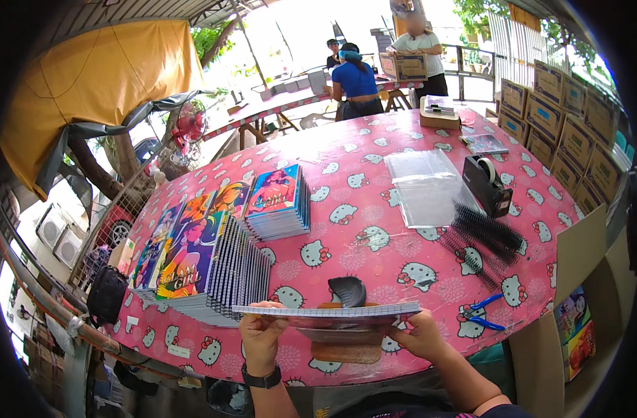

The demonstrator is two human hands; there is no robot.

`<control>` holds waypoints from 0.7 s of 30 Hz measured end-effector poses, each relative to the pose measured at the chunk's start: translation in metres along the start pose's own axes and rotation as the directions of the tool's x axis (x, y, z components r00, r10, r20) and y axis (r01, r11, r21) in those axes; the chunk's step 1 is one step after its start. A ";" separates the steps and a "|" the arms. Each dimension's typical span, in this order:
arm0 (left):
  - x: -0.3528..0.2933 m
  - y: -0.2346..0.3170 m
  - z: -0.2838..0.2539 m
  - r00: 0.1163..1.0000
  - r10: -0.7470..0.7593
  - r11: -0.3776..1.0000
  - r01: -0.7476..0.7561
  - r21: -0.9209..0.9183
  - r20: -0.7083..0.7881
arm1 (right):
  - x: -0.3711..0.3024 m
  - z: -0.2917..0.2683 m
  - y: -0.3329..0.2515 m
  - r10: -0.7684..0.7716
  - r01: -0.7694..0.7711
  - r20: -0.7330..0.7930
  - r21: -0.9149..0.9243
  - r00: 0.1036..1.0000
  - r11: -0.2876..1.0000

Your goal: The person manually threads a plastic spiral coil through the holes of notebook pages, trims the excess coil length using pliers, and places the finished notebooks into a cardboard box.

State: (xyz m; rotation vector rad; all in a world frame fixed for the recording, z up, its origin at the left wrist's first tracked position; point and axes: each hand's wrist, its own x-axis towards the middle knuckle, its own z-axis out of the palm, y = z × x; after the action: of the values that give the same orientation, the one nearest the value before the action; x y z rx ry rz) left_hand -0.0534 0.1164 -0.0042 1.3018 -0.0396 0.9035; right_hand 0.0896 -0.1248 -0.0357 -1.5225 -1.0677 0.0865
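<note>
Both my hands grip a notebook (325, 312), which is held nearly edge-on so that its cover is mostly hidden. My left hand (262, 340), with a dark band on the wrist, pinches its left end. At the opposite end, my right hand (421, 336) has its fingers closed on the edge. Under the notebook, partly covered by it, lies a brown wooden-looking block (347, 352) with a black curved piece (349, 290) beyond. Tall stacks of colourful spiral notebooks (193, 261) stand close to my left hand. Blue-handled pliers (483, 313) lie to the right of my right hand.
Black spiral binding coils (491, 233), clear plastic sheets (430, 188) and a tape dispenser (487, 184) occupy the right of the pink patterned table (346, 259). An open carton (541, 362) stands at the right edge. Stacked cartons (562, 125) and several people (359, 80) are farther back.
</note>
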 end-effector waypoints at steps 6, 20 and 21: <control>-0.002 0.004 -0.004 0.996 -0.086 0.993 0.086 0.085 -0.006 | -0.005 -0.001 0.003 0.060 -0.061 0.021 0.087 0.998 0.994; -0.007 -0.024 -0.020 0.959 -0.284 0.939 0.282 0.199 -0.018 | -0.007 -0.014 0.027 0.153 -0.146 0.068 -0.099 0.986 0.984; -0.010 -0.027 -0.020 0.950 -0.310 0.935 0.311 0.170 -0.031 | -0.003 -0.015 0.025 0.096 -0.086 0.079 -0.115 0.992 0.990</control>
State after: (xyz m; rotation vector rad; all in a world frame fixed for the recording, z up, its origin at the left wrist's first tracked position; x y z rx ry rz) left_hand -0.0529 0.1280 -0.0371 1.4199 0.2477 0.6472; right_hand 0.1107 -0.1348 -0.0532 -1.6811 -1.0845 0.1582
